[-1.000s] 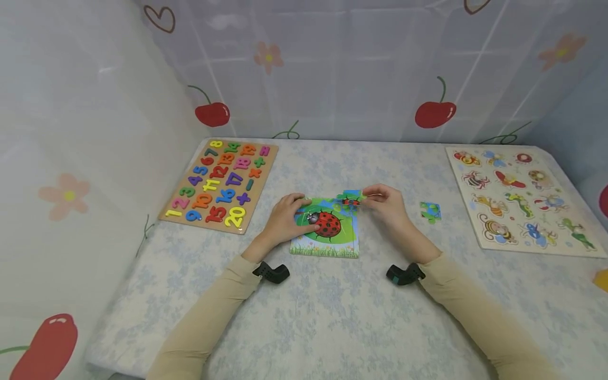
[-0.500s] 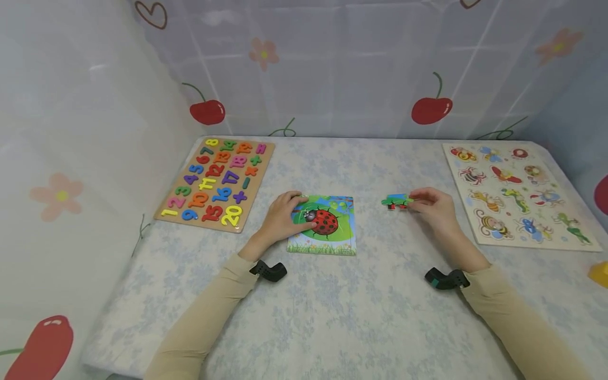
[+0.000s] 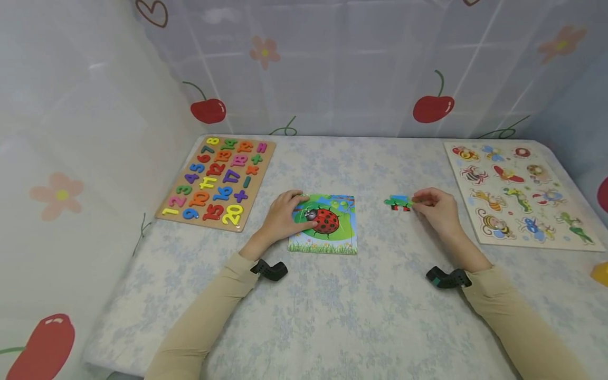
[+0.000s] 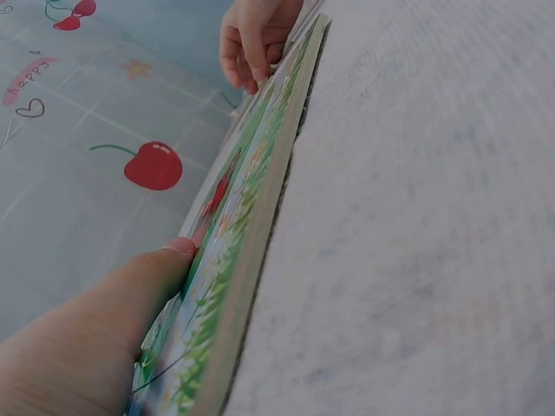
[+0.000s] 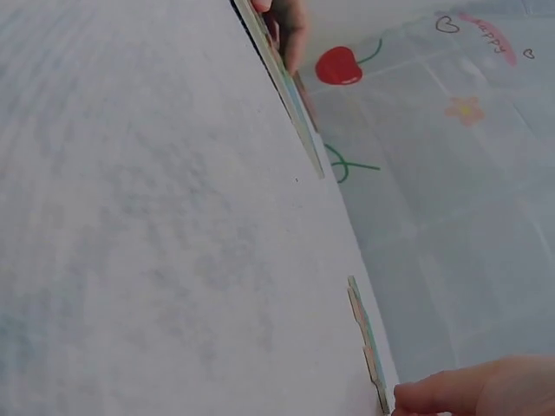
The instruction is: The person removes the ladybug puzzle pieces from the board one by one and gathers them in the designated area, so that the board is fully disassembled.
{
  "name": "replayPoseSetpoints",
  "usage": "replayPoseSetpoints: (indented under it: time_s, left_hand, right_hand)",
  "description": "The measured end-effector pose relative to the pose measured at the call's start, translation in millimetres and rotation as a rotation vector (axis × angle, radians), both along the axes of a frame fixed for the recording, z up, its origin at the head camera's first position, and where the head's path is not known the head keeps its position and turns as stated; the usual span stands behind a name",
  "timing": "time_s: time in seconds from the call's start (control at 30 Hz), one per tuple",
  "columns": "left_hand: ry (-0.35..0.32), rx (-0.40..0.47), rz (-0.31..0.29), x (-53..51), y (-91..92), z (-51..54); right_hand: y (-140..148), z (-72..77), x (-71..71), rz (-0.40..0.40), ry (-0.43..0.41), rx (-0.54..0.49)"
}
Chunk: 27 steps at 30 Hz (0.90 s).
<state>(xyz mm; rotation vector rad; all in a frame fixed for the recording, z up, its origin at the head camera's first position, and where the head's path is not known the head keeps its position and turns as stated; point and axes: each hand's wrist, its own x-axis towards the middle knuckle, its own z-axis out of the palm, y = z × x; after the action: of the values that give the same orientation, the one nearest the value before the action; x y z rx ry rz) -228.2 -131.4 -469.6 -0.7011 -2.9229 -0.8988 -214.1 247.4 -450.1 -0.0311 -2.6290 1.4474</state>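
Left hand (image 3: 282,217) grips puzzle (image 3: 334,237), right hand (image 3: 437,209) pinches piece (image 3: 400,200); ladybug (image 3: 326,220) clear: head view only

I note the left hand (image 4: 91,338) at lower left, its thumb laid on the face of a thin printed board (image 4: 238,225), seen nearly edge-on, with printed grass along the near border. Near the board's far end I observe the right hand (image 4: 257,39), fingertips downward, contact undetermined. Pale cloth (image 4: 416,225) extends rightward; a cherry-printed curtain (image 4: 82,221) hangs at left.
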Motion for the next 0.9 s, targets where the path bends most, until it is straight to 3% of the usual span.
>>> replayPoseSetpoints:
  time_s: [0.13,0.3,0.5,0.7,0.9]
  left_hand:
    - [-0.013,-0.007,0.016,-0.5,-0.6,0.7]
    - [0.003,-0.042,0.056,-0.9,-2.0,1.6]
    - [0.007,-0.068,0.087,-1.6,-2.6,2.7]
    - [0.022,-0.051,0.091,-1.0,-1.6,3.1]
    - [0.026,-0.039,0.081,-0.7,-0.3,2.4]
  right_hand:
    - [-3,4.2,-1.6,0.005,-0.041,-0.038]
    - [-26,16.7,-1.9,0.093,-0.046,-0.065]
    - [-83,25.5,-4.5,0.254,-0.074,-0.106]
    - [-148,25.7,-9.4,0.416,-0.128,-0.082]
    - [-186,18.3,-9.0,0.409,-0.148,-0.085]
